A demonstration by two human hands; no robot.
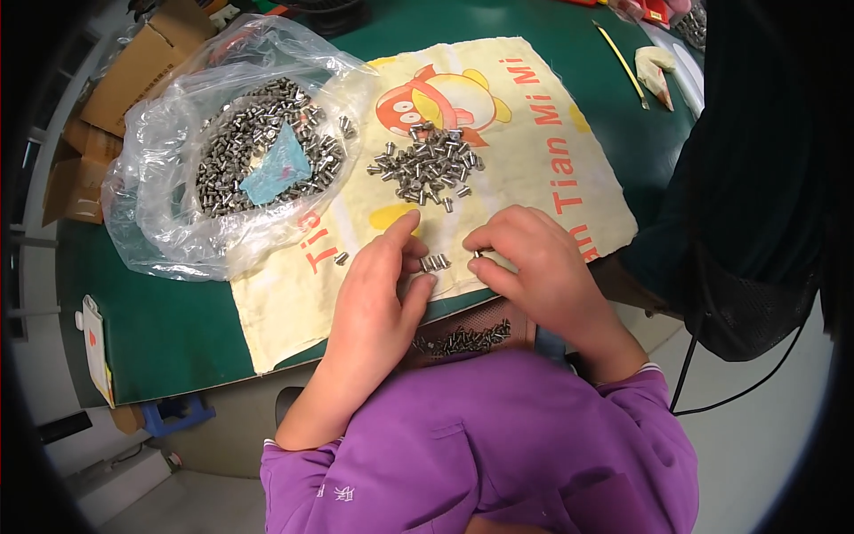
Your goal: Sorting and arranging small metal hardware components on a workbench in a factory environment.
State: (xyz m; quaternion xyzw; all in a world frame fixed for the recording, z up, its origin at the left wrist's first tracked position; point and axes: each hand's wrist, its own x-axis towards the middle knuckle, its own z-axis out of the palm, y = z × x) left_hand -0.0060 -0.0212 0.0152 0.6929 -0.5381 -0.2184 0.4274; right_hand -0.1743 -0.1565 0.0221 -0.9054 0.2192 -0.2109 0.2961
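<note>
A short metal screw (478, 254) is pinched between the thumb and forefinger of my right hand (544, 267), just above the cloth. My left hand (375, 283) rests on the cloth with thumb and forefinger apart, beside a short row of screws (435, 262); its other fingers curl partly out of sight. Beyond both hands lies a loose pile of similar silvery screws (427, 167). Under everything is a pale yellow printed cloth (525, 169) with a cartoon figure and red letters. One stray screw (342, 258) lies left of my left hand.
At the left, a clear plastic bag (147, 191) holds many screws and a blue scrap (278, 169). Below the table edge, a brown basket (525, 325) contains darker-looking screws. Cardboard boxes (133, 80) stand far left; a yellow stick (623, 64) lies far right on the green table (169, 329).
</note>
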